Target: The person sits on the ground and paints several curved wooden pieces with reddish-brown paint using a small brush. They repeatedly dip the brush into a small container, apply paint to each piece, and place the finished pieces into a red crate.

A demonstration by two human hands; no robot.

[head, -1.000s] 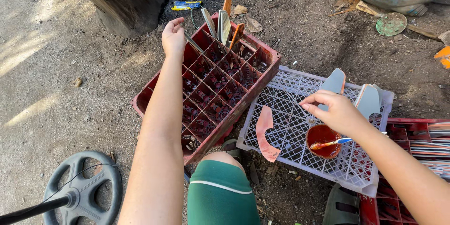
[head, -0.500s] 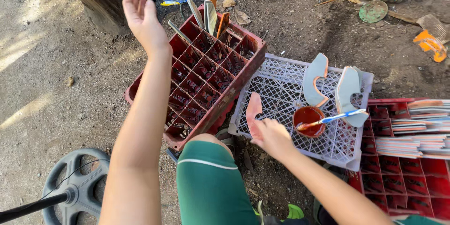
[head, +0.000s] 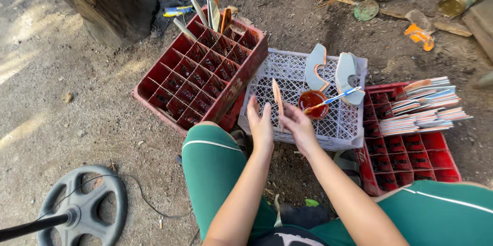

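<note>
Item: 2 hands, right hand [head: 299, 129] pinching a thin orange-edged strip [head: 278, 101] upright over the white crate [head: 267, 74], left hand [head: 261, 123] released beside it, paint cup [head: 311, 102] just right; likely needing steadying for coating.

Both arms bare from hand to upper edge of view, no sleeves, watch or rings seen. Left hand [head: 261, 123] and right hand [head: 298, 125] ungloved. Green shorts [head: 215, 164] with thin white stripe across each leg. Dark garment at 6 o'clock, partly hidden.
</note>
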